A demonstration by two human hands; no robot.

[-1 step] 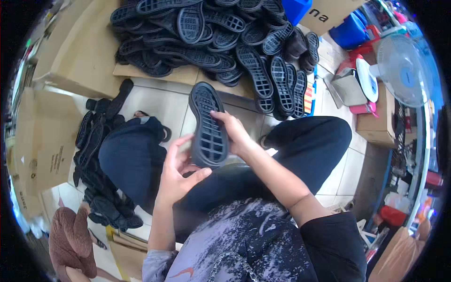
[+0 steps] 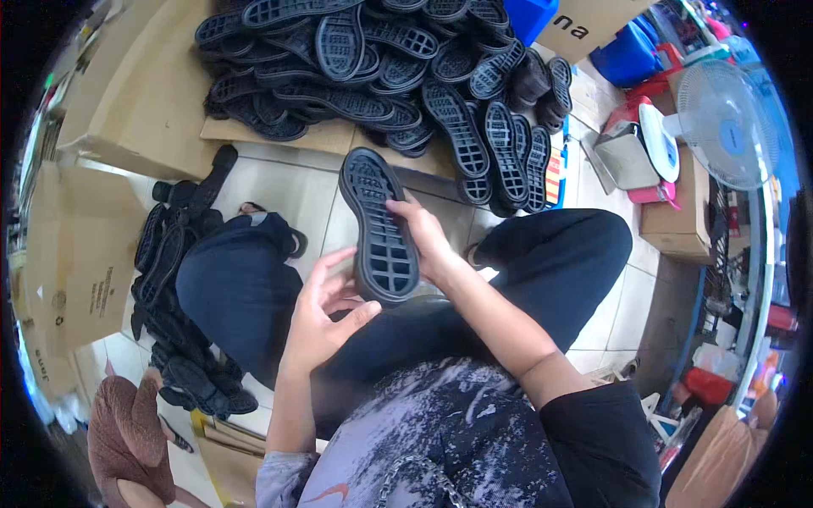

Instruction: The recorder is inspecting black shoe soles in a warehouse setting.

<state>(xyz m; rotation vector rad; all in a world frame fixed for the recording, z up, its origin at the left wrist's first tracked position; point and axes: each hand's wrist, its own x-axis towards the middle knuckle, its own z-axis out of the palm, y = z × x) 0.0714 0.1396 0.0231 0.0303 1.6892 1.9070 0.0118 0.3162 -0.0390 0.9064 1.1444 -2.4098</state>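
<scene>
At the far left, two cardboard boxes [image 2: 80, 279] stand stacked by the edge of the view, and a larger flattened cardboard sheet [image 2: 144, 93] lies above them on the tiled floor [image 2: 296, 199]. Just beside the person's left knee a loose stack of black shoe soles [image 2: 174, 313] runs down the floor; they overlap too much to count.

The left hand [image 2: 318, 317] is open, palm up and fingers spread, with its thumb and fingertips touching the lower, heel end of one black rubber sole [image 2: 379, 229]. This single sole sits above the person's lap, between the two dark-trousered knees, tread side facing the camera and its toe pointing away. The right hand [image 2: 428, 237] is closed on the sole's right edge near the middle, fingers curled over the rim.

Above, a big heap of black soles [image 2: 381, 68] covers the cardboard, well over twenty of them, a row standing on edge at its right end. Further right are one blue bin [image 2: 631, 51], one grey metal box [image 2: 627, 157] with a white disc leaning on it, one cardboard carton [image 2: 677, 216], and one white electric fan [image 2: 728, 123].
</scene>
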